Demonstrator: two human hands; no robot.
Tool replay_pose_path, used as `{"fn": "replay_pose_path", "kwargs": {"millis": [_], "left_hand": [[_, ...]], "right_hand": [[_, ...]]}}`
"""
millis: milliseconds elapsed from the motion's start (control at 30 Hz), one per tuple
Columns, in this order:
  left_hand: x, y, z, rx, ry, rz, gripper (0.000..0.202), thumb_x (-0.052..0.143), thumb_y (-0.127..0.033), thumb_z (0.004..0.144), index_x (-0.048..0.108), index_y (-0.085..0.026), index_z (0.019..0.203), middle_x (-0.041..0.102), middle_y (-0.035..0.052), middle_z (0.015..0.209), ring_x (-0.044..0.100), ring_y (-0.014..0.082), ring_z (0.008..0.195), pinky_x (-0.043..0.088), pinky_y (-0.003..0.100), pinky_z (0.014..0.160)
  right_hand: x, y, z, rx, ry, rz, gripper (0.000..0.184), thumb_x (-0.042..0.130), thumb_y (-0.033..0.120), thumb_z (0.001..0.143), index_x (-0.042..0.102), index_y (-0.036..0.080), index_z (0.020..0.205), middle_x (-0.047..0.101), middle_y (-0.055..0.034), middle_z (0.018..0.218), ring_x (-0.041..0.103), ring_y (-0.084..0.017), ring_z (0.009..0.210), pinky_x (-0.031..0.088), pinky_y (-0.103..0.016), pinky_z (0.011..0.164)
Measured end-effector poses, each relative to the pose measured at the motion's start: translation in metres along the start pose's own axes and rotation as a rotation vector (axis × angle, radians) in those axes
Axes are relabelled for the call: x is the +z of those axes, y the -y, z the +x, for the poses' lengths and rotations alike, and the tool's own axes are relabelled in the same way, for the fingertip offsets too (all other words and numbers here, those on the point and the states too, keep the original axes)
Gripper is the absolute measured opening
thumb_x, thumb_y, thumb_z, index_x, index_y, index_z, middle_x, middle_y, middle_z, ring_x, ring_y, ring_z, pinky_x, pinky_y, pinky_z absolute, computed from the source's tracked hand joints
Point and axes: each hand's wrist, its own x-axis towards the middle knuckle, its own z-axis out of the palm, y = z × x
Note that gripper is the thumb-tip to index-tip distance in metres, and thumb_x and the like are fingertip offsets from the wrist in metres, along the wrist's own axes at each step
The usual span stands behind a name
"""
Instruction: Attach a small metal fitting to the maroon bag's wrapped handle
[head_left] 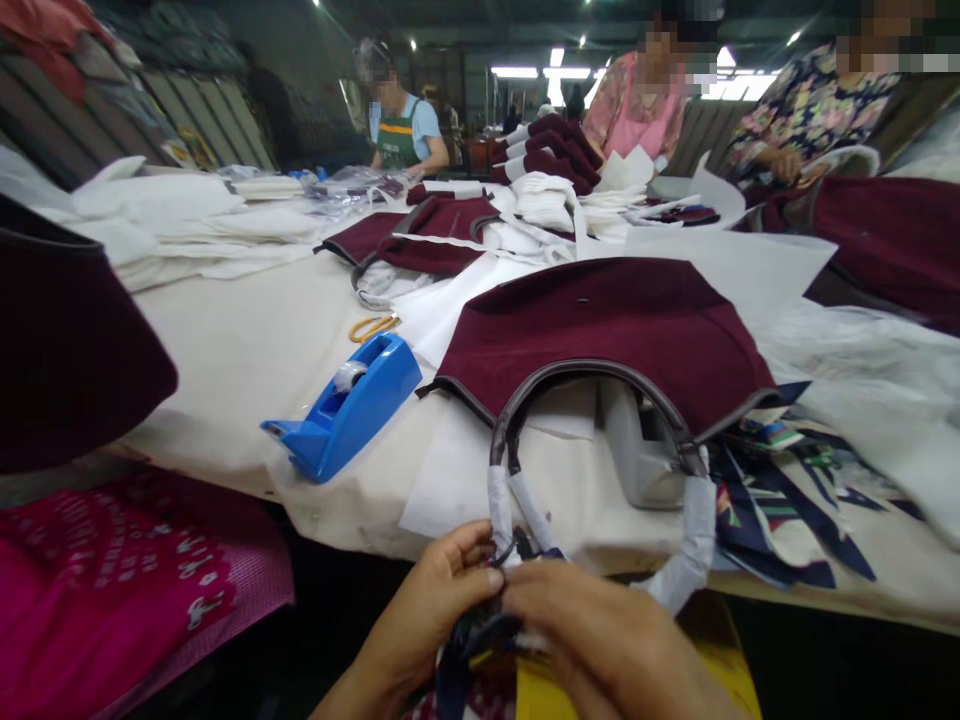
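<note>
A maroon handbag (585,310) with dark trim lies on the table, its handles toward me. White paper wraps its handles (694,530). At the left side of the near handle, my left hand (435,600) is closed, thumb and fingers pinching a dark patterned scarf (487,637). My right hand (600,625) meets it there, fingers bent over the same scarf and hiding part of it. The scarf's loose part hangs below both hands. More navy patterned scarves (787,510) lie in a heap to the right of the bag.
Left of the bag stands a blue tape dispenser (364,405), with orange-handled scissors (373,327) behind. A grey object (637,465) shows through the handle opening. Other maroon bags (442,225) and white paper stacks (217,225) cover the far table. Several people work across from me.
</note>
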Motion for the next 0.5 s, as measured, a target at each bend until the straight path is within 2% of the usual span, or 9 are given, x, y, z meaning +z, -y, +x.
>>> {"fn": "replay_pose_path", "kwargs": {"millis": [67,133,200,300,400,500], "left_hand": [[-0.005,0.002,0.001,-0.031,0.011,0.004,0.037,0.06,-0.013,0.069,0.058,-0.017,0.106,0.065,0.0051,0.093,0.056,0.011,0.072,0.043,0.021,0.066],[-0.009,0.001,0.002,-0.04,0.034,0.001,0.037,0.06,-0.015,0.07,0.058,-0.018,0.107,0.064,0.0052,0.095,0.056,0.0095,0.069,0.041,0.02,0.061],[-0.01,-0.002,0.003,-0.017,0.035,0.004,0.037,0.061,-0.015,0.07,0.058,-0.018,0.107,0.064,0.0049,0.097,0.056,0.009,0.071,0.041,0.02,0.065],[-0.011,-0.008,0.006,0.001,0.04,0.011,0.034,0.061,-0.014,0.071,0.059,-0.017,0.104,0.064,0.0051,0.097,0.057,0.0108,0.077,0.043,0.023,0.074],[-0.012,-0.009,0.007,-0.007,0.072,0.011,0.037,0.064,-0.016,0.069,0.057,-0.019,0.105,0.063,0.0039,0.095,0.057,0.0118,0.08,0.043,0.025,0.079],[-0.015,-0.005,0.009,-0.057,0.062,0.085,0.036,0.066,-0.026,0.069,0.056,-0.018,0.103,0.062,0.0009,0.082,0.054,0.0092,0.07,0.04,0.021,0.068]], "right_hand": [[-0.014,-0.014,0.015,0.17,-0.021,0.12,0.027,0.038,0.013,0.085,0.061,0.02,0.095,0.065,-0.0032,0.094,0.059,-0.013,0.086,0.046,-0.022,0.079],[-0.016,-0.032,0.031,0.318,0.059,0.142,0.028,0.043,0.008,0.079,0.064,0.019,0.095,0.065,-0.0037,0.094,0.058,-0.015,0.089,0.044,-0.027,0.083],[-0.009,-0.049,0.043,0.348,0.2,0.202,0.036,0.045,0.004,0.07,0.065,0.019,0.096,0.066,-0.0016,0.091,0.058,-0.014,0.084,0.044,-0.025,0.078],[0.005,-0.067,0.049,0.32,0.372,0.342,0.039,0.045,0.002,0.064,0.066,0.018,0.094,0.065,0.0017,0.082,0.055,-0.009,0.065,0.043,-0.017,0.062],[0.007,-0.074,0.048,0.37,0.406,0.404,0.031,0.046,0.002,0.063,0.065,0.014,0.085,0.063,0.0019,0.074,0.053,-0.008,0.06,0.04,-0.015,0.056],[-0.004,-0.07,0.046,0.433,0.389,0.346,0.023,0.047,0.003,0.064,0.064,0.014,0.075,0.062,0.0011,0.066,0.054,-0.009,0.06,0.038,-0.016,0.055]]}}
